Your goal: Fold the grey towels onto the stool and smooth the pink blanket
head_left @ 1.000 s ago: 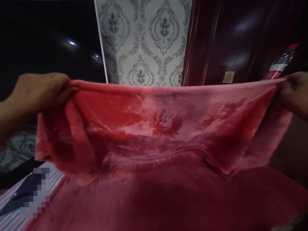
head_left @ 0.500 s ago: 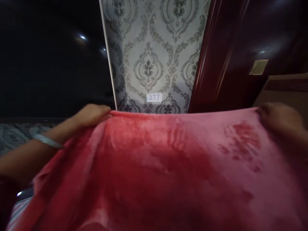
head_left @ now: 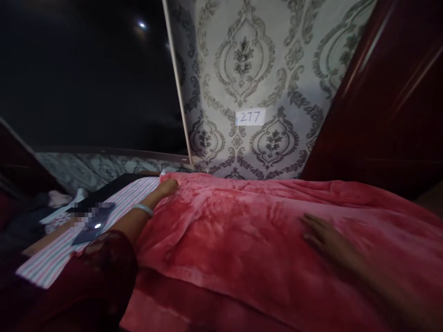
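A red and pink plush blanket (head_left: 242, 230) lies spread across the surface before me, with folds along its far edge and a layered near edge. My left hand (head_left: 169, 186), with a pale bangle on its wrist, is at the blanket's far left corner, its fingers closed on the fabric. Over the right half of the blanket, my right hand (head_left: 320, 233) lies with its fingers stretched out and apart, holding nothing. Its fingertips appear to touch the plush.
Left of the blanket, a striped cloth (head_left: 51, 265) bears a dark flat device (head_left: 93, 226) with a bright reflection. Behind stand a large black screen (head_left: 86, 83), patterned wallpaper (head_left: 242, 87) with a paper label reading 277 (head_left: 250, 117), and a dark red wooden panel (head_left: 380, 115).
The blanket, earlier held up and stretched between both hands, now lies down on the surface. My right hand has let go of its edge and rests flat; my left hand has moved right.
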A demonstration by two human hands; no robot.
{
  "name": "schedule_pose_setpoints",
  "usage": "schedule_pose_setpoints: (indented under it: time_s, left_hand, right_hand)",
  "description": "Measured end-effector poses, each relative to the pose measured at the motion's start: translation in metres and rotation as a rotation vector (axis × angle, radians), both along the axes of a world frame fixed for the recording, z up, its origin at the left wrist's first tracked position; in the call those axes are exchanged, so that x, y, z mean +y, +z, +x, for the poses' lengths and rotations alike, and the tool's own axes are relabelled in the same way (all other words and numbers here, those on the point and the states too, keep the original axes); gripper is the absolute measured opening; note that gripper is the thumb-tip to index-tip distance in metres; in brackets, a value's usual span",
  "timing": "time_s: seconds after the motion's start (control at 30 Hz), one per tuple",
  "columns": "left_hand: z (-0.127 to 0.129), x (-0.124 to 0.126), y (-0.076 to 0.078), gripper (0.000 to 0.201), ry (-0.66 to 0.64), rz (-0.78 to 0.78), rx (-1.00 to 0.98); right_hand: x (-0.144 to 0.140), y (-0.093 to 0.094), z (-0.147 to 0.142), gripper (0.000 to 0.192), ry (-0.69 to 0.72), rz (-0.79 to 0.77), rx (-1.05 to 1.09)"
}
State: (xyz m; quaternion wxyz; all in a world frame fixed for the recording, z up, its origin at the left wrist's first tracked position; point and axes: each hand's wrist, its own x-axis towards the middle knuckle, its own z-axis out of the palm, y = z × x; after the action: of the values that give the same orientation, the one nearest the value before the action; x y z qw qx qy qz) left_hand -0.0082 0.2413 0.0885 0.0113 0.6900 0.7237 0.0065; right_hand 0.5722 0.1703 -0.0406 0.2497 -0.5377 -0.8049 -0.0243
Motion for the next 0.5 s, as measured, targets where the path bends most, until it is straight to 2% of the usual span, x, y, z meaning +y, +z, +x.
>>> schedule_pose_setpoints:
  time_s: [0.1,0.2,0.33,0.43,0.5]
  left_hand:
    - [-0.029,-0.031,-0.012,0.032,0.092,-0.038,-0.063]
    - [-0.036,-0.048,-0.029,0.036,0.101,-0.037,-0.163]
    - [-0.030,-0.047,-0.043,0.031,0.095,-0.018,-0.259]
    - [-0.028,-0.045,-0.043,0.029,0.083,0.019,-0.290]
    - [-0.027,-0.051,-0.041,0.032,0.055,0.068,-0.294]
  right_hand:
    - [-0.019,-0.022,-0.018,0.052,0.031,-0.044,-0.010]
    - [-0.044,-0.023,-0.037,0.051,0.051,-0.003,0.012]
    - [-0.102,-0.019,-0.079,0.055,0.198,0.007,0.008]
    - [-0.140,-0.025,-0.108,0.064,0.275,-0.001,-0.030]
    - [-0.153,-0.030,-0.120,0.070,0.323,0.003,-0.047]
